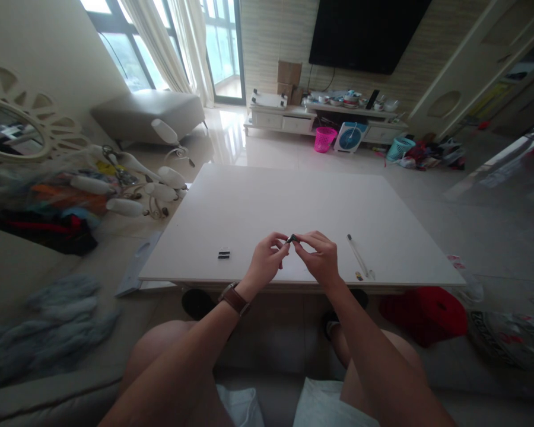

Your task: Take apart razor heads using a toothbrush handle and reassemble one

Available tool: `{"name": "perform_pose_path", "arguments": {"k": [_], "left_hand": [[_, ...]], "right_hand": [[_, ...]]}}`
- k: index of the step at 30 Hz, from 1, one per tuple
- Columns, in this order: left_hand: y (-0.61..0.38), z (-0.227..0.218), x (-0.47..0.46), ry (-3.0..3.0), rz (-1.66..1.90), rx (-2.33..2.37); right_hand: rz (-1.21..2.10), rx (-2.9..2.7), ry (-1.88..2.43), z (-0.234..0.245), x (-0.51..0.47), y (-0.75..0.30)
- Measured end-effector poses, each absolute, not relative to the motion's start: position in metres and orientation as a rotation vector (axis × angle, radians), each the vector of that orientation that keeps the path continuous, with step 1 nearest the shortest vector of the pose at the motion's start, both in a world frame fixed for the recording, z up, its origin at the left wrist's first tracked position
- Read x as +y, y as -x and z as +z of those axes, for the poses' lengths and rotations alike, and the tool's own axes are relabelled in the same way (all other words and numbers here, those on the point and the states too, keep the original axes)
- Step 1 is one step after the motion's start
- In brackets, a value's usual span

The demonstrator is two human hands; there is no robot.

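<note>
Over the front part of the white table (pixel 285 196), my left hand (pixel 269 256) and my right hand (pixel 318 255) meet at the fingertips. Between them they pinch a small dark, shiny piece (pixel 291 238), too small to make out its kind. Both hands are closed on it, thumbs against forefingers. Left of my hands, two short black strips (pixel 223 255) lie on the tabletop. On the right side lies a thin, clear stick with a dark end (pixel 357 255), and beside its near end a small yellow and black bit (pixel 359 276).
A lamp with several white shades (pixel 160 184) stands close to the table's left edge. Beneath the right front corner is a red stool or bag (pixel 427 314). Beyond the table are a pink basket (pixel 324 139), a blue fan (pixel 350 136) and a white TV cabinet (pixel 269 120).
</note>
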State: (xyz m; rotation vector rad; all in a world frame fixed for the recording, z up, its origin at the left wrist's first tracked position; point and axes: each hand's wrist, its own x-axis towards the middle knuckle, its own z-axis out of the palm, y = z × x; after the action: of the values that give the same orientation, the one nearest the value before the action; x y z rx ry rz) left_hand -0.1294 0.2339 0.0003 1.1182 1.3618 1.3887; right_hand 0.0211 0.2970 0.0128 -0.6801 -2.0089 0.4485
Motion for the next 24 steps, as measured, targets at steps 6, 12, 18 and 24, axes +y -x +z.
{"name": "perform_pose_path", "arguments": {"k": [6,12,18,24], "left_hand": [[0.1293,0.0014,0.2338,-1.133,1.386,1.363],[0.1295,0.0044,0.2322,-1.121,1.374,1.376],[0.1296,0.0047,0.2327,-1.096,1.380,1.392],[0.1286,0.0011,0.2328,-1.085,1.389,1.395]], "right_hand": [[0.441,-2.000,0.661,0.0136,0.2971,-0.0216],[0.448,-2.019,0.689,0.0149,0.2959,-0.0225],[0.417,-2.018,0.690,0.0146,0.2953,-0.0215],[0.428,-2.007,0.703,0.0119,0.2955,-0.0207]]}}
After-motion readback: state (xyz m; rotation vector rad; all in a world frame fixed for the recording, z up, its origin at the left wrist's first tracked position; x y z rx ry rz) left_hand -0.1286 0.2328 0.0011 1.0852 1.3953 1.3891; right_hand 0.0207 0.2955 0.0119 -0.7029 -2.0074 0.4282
